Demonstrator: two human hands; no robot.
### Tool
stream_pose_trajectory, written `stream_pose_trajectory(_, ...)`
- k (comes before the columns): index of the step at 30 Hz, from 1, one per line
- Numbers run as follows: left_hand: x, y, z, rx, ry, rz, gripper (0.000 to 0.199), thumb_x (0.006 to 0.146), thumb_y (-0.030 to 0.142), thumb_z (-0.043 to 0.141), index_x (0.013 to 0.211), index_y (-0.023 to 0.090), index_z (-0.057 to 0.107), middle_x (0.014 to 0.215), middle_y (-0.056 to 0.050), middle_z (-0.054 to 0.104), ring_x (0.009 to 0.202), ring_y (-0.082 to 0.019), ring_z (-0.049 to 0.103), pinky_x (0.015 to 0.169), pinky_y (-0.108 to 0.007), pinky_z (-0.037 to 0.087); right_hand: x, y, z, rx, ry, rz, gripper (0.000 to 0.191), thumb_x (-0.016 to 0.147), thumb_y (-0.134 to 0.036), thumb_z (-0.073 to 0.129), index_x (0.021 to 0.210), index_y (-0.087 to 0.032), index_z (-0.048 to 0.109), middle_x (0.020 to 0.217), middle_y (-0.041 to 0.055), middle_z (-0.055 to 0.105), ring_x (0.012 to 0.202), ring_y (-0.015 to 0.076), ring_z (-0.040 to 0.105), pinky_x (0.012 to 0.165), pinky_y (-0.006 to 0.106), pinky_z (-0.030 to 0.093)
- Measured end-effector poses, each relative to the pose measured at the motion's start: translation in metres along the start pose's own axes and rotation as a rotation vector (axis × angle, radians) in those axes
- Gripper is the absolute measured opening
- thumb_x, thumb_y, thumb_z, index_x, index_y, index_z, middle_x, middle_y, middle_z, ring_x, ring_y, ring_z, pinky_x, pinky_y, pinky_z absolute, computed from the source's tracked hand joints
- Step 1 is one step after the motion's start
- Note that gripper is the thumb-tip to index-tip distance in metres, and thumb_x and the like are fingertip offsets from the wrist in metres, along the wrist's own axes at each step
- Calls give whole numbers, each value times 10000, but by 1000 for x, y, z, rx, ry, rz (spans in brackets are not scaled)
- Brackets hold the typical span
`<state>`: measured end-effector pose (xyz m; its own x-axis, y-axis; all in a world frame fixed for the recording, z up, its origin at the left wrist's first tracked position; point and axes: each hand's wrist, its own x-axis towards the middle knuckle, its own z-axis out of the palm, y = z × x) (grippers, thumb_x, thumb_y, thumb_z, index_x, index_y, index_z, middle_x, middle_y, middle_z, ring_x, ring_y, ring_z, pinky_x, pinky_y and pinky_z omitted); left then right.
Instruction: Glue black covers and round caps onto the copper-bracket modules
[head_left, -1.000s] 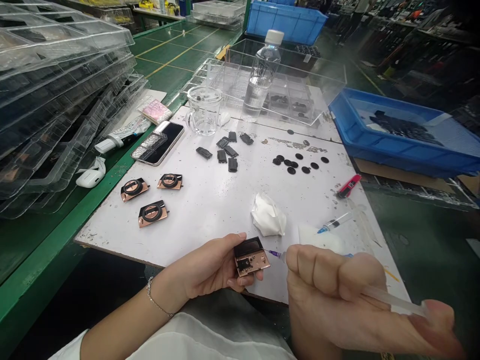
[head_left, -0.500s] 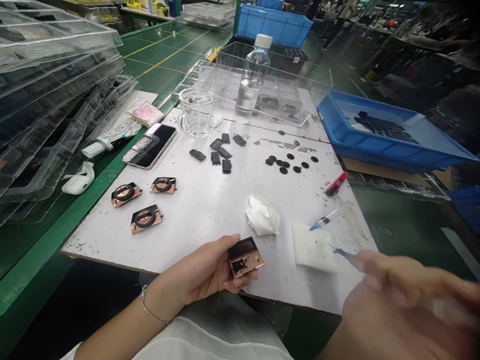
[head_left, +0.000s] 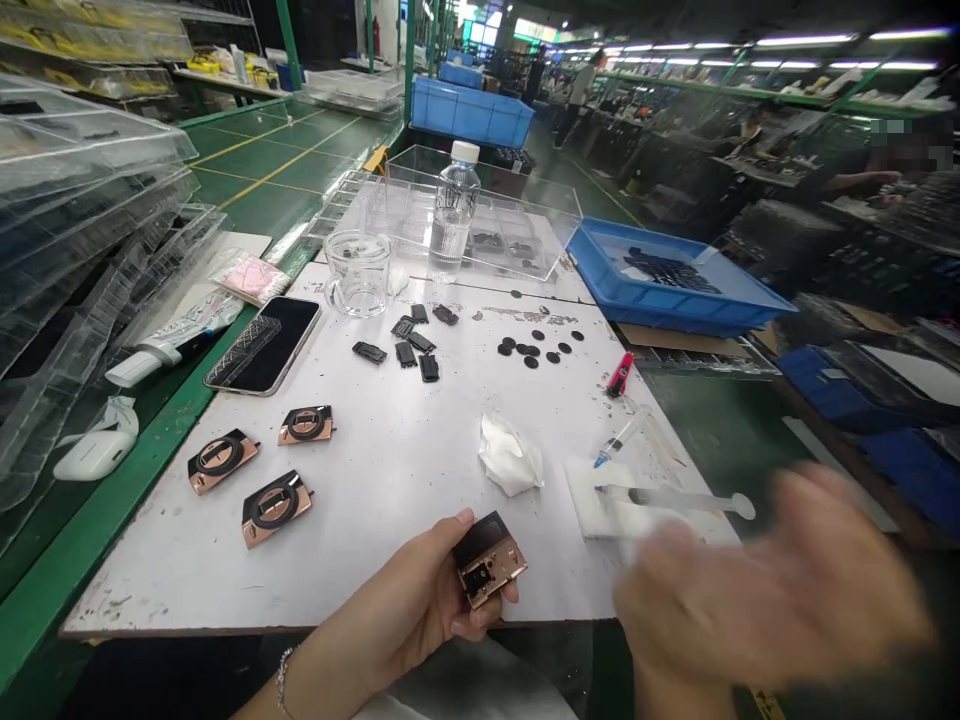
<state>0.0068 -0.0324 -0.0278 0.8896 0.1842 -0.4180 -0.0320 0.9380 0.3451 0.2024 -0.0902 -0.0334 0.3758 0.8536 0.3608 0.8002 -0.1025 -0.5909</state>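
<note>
My left hand (head_left: 420, 585) is closed around a small copper-coloured and black part (head_left: 489, 560) at the table's front edge. A dark, flat section covers the part's upper end, and small fittings sit on its copper face. My right hand (head_left: 772, 590) is smeared by motion at the lower right, so its fingers cannot be read. Just beyond it, a syringe (head_left: 675, 498) lies across a white foam pad (head_left: 581, 500). A second syringe with a blue tip (head_left: 619, 440) rests behind the pad. Crumpled white tissue (head_left: 510, 458) sits between the two hands.
Copper-coloured parts with black rings (head_left: 276, 508) lie at left near a phone (head_left: 262, 345). Small black clips (head_left: 406, 353) and black discs (head_left: 531, 350) are scattered mid-table. Behind stand a glass cup (head_left: 358, 275) and water bottle (head_left: 453, 215). A red cutter (head_left: 620, 374) lies near the right edge.
The syringe has left my right hand and now lies on the foam pad. The camera view has tilted up and turned right. My left hand still holds the copper-coloured part.
</note>
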Motion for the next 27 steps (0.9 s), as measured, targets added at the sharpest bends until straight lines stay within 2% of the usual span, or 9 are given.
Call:
stream_pose_trajectory(3, -2, 0, -2, -31, 9, 45, 471, 987, 426, 334, 903, 60, 617, 795, -107, 593, 513, -80, 431, 498, -217, 232, 59, -14, 28, -416, -231, -59, 589, 856, -432, 644, 1330, -123, 484, 1268, 226, 557, 1178, 364, 529, 960, 490, 429)
stream_pose_trajectory(6, -5, -1, -5, -34, -13, 54, 453, 972, 447, 386, 928, 60, 617, 801, -105, 600, 522, -78, 419, 498, -217, 211, 108, -18, 50, -522, -254, -38, 563, 866, -363, 668, 1328, -92, 496, 1363, 255, 487, 1255, 373, 475, 1028, 493, 387)
stream_pose_trajectory(8, -6, -1, -6, -26, -19, 49, 438, 946, 467, 442, 911, 67, 617, 791, -101, 605, 512, -74, 403, 494, -220, 189, 125, -16, 59, -566, -259, -14, 520, 894, -344, 651, 1323, -91, 504, 1400, 235, 457, 1283, 357, 454, 1050, 506, 381)
stream_pose_trajectory(12, -8, 1, -6, -25, 14, 43, 444, 886, 507, 533, 889, 72, 622, 766, -89, 603, 504, -75, 398, 497, -224, 172, 133, -14, 63, -652, -312, 24, 385, 927, -326, 631, 1247, -124, 562, 1319, 142, 535, 1189, 287, 538, 990, 501, 460)
stream_pose_trajectory(15, -8, 1, -4, -16, 20, 38, 465, 856, 526, 570, 902, 66, 625, 768, -92, 608, 511, -78, 405, 509, -227, 179, 129, -15, 61, -664, -336, 42, 289, 925, -303, 639, 1146, -118, 610, 1197, 117, 599, 1087, 250, 593, 933, 457, 503)
stream_pose_trajectory(18, -7, 1, -3, -13, 23, 42, 466, 858, 524, 568, 908, 65, 626, 774, -96, 614, 510, -77, 407, 513, -228, 183, 126, -16, 58, -614, -319, 66, 255, 925, -291, 639, 1114, -121, 621, 1177, 109, 608, 1088, 247, 591, 939, 459, 499)
stream_pose_trajectory(23, -7, 0, -5, -44, 30, 83, 441, 901, 497, 512, 899, 71, 626, 772, -91, 615, 503, -73, 403, 491, -217, 189, 127, -17, 51, -332, -197, 145, 220, 948, -289, 605, 1109, -141, 627, 1153, 90, 631, 1078, 235, 605, 951, 471, 495)
stream_pose_trajectory(27, -4, 0, -6, -98, 47, 109, 433, 948, 460, 437, 909, 70, 621, 781, -97, 621, 496, -68, 401, 471, -200, 190, 120, -26, 34, 45, -184, 203, 191, 970, -194, 528, 1110, -128, 640, 987, 72, 711, 837, 167, 696, 799, 359, 580)
